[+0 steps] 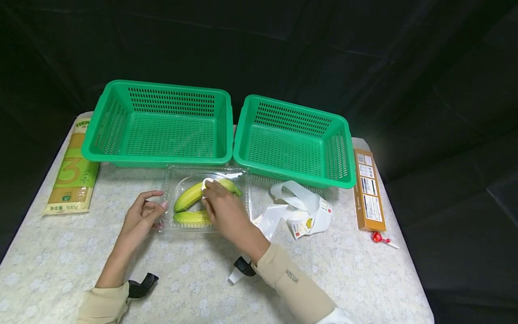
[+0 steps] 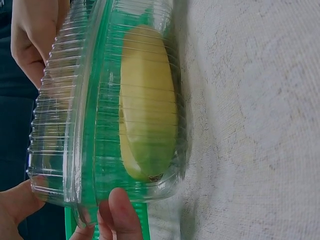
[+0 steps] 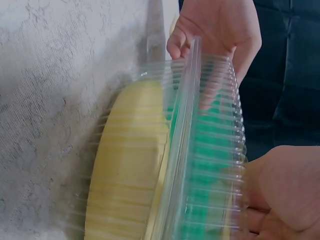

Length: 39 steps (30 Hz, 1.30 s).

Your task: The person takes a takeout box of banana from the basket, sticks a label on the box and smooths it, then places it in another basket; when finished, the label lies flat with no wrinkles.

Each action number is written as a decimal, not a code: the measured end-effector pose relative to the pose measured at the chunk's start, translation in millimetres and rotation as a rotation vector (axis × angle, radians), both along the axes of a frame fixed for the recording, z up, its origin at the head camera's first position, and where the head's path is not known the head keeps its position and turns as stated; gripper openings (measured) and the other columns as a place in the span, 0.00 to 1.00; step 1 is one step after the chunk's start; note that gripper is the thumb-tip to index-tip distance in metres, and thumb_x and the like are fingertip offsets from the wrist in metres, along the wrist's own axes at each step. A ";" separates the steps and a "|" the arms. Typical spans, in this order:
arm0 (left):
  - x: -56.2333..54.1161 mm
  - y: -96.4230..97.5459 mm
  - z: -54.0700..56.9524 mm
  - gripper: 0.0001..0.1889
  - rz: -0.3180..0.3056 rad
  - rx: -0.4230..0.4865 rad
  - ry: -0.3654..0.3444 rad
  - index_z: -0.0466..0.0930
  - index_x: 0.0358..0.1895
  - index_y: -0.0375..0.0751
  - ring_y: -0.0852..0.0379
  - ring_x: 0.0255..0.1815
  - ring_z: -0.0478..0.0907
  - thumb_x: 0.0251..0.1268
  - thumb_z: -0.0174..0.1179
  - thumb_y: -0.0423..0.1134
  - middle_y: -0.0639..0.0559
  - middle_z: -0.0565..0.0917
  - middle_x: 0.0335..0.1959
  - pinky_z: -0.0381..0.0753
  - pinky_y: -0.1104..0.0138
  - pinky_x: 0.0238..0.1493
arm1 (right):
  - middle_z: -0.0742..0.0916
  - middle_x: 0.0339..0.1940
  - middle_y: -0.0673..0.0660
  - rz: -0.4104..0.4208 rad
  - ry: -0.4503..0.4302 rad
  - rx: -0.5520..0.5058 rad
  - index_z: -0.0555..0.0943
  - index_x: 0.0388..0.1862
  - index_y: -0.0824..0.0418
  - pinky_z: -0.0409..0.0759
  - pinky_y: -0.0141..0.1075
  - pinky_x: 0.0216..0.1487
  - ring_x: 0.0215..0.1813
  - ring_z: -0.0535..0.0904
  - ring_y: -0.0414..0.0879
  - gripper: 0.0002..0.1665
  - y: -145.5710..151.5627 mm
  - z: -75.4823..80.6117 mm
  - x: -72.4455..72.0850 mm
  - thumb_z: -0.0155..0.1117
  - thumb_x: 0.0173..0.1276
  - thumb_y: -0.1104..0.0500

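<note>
A clear plastic clamshell container (image 1: pixel 167 198) lies on the table with yellow-green bananas (image 1: pixel 189 196) inside. My left hand (image 1: pixel 139 216) holds its left edge, with the thumb (image 2: pixel 22 200) on the lid side and the fingers (image 2: pixel 122 215) lower down by the rim. Over the lid lies my right hand (image 1: pixel 228 211), its fingertips pressing beside a small white round sticker (image 1: pixel 207 182). Part of the bananas is hidden under that hand. The container's lid rim (image 3: pixel 185 130) looks closed along the near side.
Behind the container stand two green baskets (image 1: pixel 158 159) (image 1: pixel 295 173). A curled strip of banana-printed labels (image 1: pixel 311 216) lies to the right. Farther right are an orange-brown box (image 1: pixel 369 193) and a red lollipop (image 1: pixel 377 237). A noodle packet (image 1: pixel 73 175) lies at the left.
</note>
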<state>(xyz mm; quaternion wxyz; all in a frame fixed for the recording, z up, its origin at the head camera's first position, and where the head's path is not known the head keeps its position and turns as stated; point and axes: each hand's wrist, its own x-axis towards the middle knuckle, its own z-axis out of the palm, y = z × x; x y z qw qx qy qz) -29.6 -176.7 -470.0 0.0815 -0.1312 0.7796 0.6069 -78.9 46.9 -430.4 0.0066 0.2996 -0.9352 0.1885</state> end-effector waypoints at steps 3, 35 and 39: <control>-0.1 0.1 0.3 0.29 0.002 0.008 0.007 0.62 0.73 0.42 0.66 0.29 0.79 0.76 0.56 0.46 0.61 0.76 0.38 0.84 0.69 0.33 | 0.78 0.71 0.62 0.010 -0.010 0.029 0.80 0.62 0.64 0.73 0.46 0.74 0.74 0.73 0.56 0.20 0.9 0.4 4.2 0.56 0.78 0.55; 1.5 2.4 2.5 0.29 -0.018 -0.001 -0.019 0.62 0.74 0.44 0.68 0.34 0.79 0.76 0.56 0.49 0.60 0.76 0.41 0.85 0.69 0.36 | 0.62 0.82 0.61 0.076 0.108 0.301 0.58 0.80 0.65 0.61 0.45 0.81 0.83 0.57 0.54 0.44 20.5 -17.6 44.8 0.42 0.80 0.35; 2.1 3.3 3.7 0.30 -0.026 -0.005 -0.009 0.63 0.74 0.43 0.67 0.35 0.80 0.76 0.56 0.51 0.60 0.76 0.41 0.85 0.69 0.36 | 0.63 0.82 0.60 0.089 0.097 0.276 0.59 0.79 0.64 0.61 0.45 0.81 0.83 0.58 0.53 0.41 25.3 -14.6 48.2 0.44 0.81 0.38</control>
